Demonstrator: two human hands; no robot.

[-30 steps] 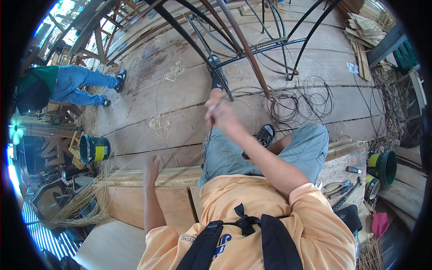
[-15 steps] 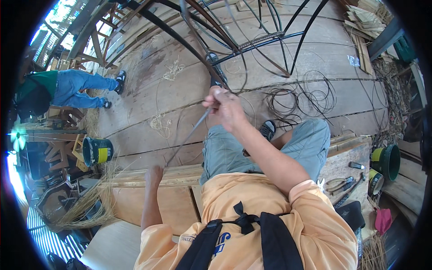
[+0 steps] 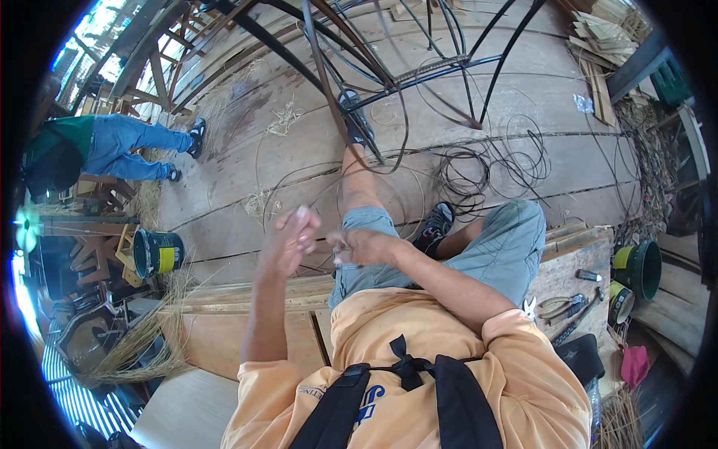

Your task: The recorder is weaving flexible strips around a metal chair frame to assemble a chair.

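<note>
My left hand (image 3: 290,241) is raised in front of my body, slightly blurred, its fingers apart and nothing visible in them. Just to its right, my right hand (image 3: 365,247) hovers over my left thigh with its fingers curled in. What it grips, if anything, is too small to make out. Beyond my hands stands a dark metal frame (image 3: 449,73) with brown strip wound on its bars. One brown-wrapped bar (image 3: 329,82) slants down toward my left shin. Thin dark strands loop over the floor near it.
Coils of dark strand (image 3: 464,176) lie on the plank floor. Pliers (image 3: 557,307) and other tools rest on the wooden bench (image 3: 247,340) I sit on. A dark bucket (image 3: 158,252) stands left, a green bucket (image 3: 637,271) right. Another person (image 3: 112,146) is at far left.
The strip stretched between my hands no longer shows there. My left hand has risen and opened; my right hand has come down and back toward my body. The wrapped bar has shifted slightly.
</note>
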